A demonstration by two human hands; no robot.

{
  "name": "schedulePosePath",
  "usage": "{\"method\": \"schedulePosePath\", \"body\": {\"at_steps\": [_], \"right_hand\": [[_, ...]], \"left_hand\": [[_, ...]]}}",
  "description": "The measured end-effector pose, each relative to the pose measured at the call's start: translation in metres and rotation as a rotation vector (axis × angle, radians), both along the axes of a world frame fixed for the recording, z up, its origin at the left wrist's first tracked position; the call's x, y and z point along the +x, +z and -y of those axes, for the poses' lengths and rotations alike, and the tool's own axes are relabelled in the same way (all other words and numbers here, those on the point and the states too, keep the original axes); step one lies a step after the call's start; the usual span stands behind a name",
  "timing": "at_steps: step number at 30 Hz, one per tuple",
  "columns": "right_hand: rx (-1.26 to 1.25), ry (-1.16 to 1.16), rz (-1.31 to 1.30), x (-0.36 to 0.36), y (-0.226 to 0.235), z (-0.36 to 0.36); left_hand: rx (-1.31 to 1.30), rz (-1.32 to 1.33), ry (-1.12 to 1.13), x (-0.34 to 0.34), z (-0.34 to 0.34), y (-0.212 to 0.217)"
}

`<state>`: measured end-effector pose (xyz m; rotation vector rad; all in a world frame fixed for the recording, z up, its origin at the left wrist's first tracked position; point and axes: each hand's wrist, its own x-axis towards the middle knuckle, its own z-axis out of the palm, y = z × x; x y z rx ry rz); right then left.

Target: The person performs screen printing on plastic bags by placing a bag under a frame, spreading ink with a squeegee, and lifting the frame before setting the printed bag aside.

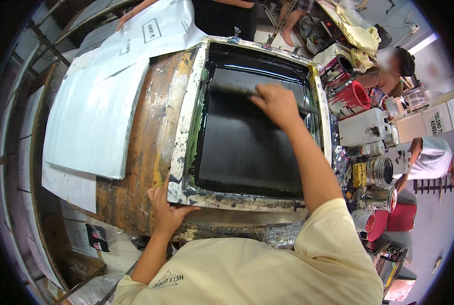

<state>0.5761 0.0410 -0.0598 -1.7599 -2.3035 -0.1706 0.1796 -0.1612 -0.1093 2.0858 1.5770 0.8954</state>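
Gripping the long, dark, bar-shaped squeegee (232, 92) with the right hand (277, 104) at upper centre of the frame, bracing the white, ink-stained rectangular screen border (237, 202) at lower centre-left with the splayed left hand (168, 211), and preferably keeping pressure even across the glossy black mesh (247, 152).

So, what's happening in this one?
A person's right hand grips a dark bar lying across the dark, wet-looking screen inside a paint-stained white frame. Their left hand is spread around the frame's near left corner. White sheets lie stacked to the left; beyond, another person's hand touches a printed white sheet.
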Motion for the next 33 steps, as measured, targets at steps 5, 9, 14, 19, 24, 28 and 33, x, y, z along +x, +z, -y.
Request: {"method": "schedulePosePath", "body": {"at_steps": [5,9,14,19,24,28,33], "right_hand": [[-0.065,-0.042,-0.054,-0.07,0.028,0.156],[-0.371,-0.109,-0.078,-0.103,0.053,0.234],[-0.113,-0.052,-0.092,-0.101,0.095,0.241],[0.327,-0.088,0.025,-0.104,0.159,0.229],[0.606,-0.028,0.036,-0.088,0.218,0.17],[0.513,-0.082,0.019,-0.081,0.247,0.152],[0.463,-0.099,-0.063,-0.072,0.265,0.134]], "left_hand": [[0.038,0.018,-0.004,0.001,0.001,0.0],[0.03,0.025,0.006,0.001,0.001,-0.007],[-0.256,0.599,0.024,0.015,0.001,0.02],[-0.029,0.828,-0.01,0.035,-0.018,0.091],[0.133,0.13,-0.102,0.051,-0.03,0.101],[-0.01,-0.538,-0.128,0.067,0.009,0.048],[-0.212,-0.52,-0.183,0.066,0.02,0.014]]}}
